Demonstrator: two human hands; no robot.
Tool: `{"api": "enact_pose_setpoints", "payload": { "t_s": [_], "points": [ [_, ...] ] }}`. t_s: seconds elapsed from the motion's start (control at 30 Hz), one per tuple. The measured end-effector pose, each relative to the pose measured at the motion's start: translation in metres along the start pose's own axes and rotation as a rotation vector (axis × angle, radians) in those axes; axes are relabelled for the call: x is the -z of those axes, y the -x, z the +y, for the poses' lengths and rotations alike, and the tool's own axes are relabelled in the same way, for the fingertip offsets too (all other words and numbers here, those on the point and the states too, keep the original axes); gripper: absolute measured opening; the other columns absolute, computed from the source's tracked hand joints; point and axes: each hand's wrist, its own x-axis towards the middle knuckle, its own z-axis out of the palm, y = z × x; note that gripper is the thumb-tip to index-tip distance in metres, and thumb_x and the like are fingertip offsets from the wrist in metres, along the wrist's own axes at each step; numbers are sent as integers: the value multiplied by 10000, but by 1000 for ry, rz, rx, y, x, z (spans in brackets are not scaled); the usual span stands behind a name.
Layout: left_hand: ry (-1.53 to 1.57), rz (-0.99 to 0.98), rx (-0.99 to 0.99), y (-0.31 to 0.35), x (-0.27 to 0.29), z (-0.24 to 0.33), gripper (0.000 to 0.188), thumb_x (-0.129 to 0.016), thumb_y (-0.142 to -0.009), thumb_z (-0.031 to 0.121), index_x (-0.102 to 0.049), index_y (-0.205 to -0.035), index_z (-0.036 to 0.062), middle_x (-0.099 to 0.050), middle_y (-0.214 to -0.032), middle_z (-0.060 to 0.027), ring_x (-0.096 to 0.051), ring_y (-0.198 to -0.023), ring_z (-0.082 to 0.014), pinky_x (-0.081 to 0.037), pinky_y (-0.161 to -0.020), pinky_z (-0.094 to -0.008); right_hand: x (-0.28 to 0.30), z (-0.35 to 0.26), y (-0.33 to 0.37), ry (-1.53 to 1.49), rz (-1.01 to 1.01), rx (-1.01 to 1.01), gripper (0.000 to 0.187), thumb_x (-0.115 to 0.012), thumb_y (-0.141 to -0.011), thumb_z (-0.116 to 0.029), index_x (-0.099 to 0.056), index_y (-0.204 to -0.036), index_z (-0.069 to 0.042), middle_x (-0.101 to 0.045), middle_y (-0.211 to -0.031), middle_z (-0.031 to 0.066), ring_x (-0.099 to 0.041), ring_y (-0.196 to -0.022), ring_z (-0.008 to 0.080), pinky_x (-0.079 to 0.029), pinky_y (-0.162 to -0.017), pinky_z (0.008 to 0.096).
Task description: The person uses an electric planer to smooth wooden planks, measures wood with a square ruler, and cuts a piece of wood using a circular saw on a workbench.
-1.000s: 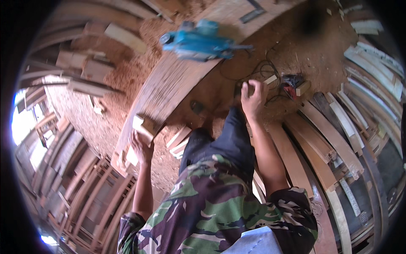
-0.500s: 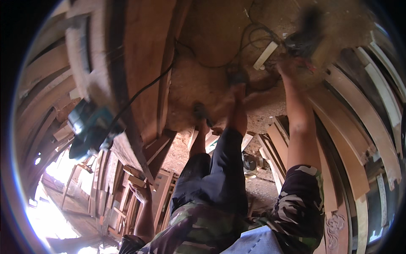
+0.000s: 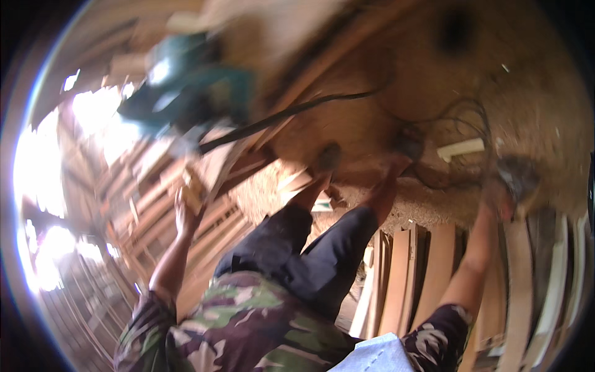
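Note:
My left hand (image 3: 188,214) is closed around small pale wood blocks (image 3: 194,187), below the end of a thick timber. Above it, on the timber, stands a blurred teal power tool (image 3: 192,93) with a black cord (image 3: 291,111); its exact kind is unclear. Out to the right, my right hand (image 3: 498,197) reaches low to a dark grey object (image 3: 519,175) with a reddish part by the fingers. Motion blur hides what that object is, though the fingers appear closed at it.
Loops of thin cable (image 3: 474,108) lie on the dusty brown floor, near a short pale wood strip (image 3: 461,149). Long boards (image 3: 396,279) lean in rows at the right. More stacked lumber (image 3: 149,204) fills the left, before bright openings.
The view has swung left, shifting the scene rightward and bringing the teal tool nearer the middle. My left hand still holds the wood blocks; my right arm stretches farther out to the side.

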Motion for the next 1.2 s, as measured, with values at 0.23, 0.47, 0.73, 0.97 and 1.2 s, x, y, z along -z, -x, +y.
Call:
{"api": "enact_pose_setpoints", "payload": {
  "t_s": [0.23, 0.47, 0.73, 0.97, 1.2],
  "points": [
    [626, -12, 318, 17, -21, 10, 1238, -935, -738, 441, -172, -1635, 57, -247, -1646, -268, -259, -1530, -447, -241, -1279, -554, 162, 29, 194, -56, 99, -55, 636, -692, -992, -370, -522, -1503, -32, -718, -1190, 231, -687, -1082, 446, -539, -940, 540],
    [786, 155, 373, 46, -63, 15, 1190, -906, -782, 392, -159, -1689, 204, -126, -1709, -252, -208, -1540, -492, -275, -1264, -574, 277, -96, 411, -802, -17, 62, 331, -742, -942, -158, -649, -1205, 20, -710, -986, 133, -692, -887, 222, -548, -804, 379],
    [986, 225, 346, 72, -90, 14, 983, -847, -832, 346, -316, -1655, 263, -281, -1684, -233, -288, -1545, -415, -271, -1262, -545, 306, -310, 449, -930, 377, 455, 353, -793, -875, -183, -692, -1093, 75, -725, -815, 175, -715, -723, 318, -559, -710, 452],
    [1064, 273, 331, 85, -111, -3, 848, -723, -814, 79, -425, -1585, 267, -369, -1684, -69, -326, -1552, -322, -246, -1259, -591, 402, -407, 513, -355, 241, 996, 293, -773, -827, -46, -714, -1107, 15, -736, -878, 200, -731, -767, 310, -553, -744, 420],
    [1094, 128, 240, 94, -118, -14, 1244, -912, -602, 221, -267, -1662, 307, -259, -1744, -43, -242, -1604, -343, -179, -1274, -659, 472, -513, 535, -106, 156, 1096, 285, -759, -848, -54, -704, -1122, 4, -734, -871, 205, -753, -811, 241, -556, -761, 374]
  ]
}}
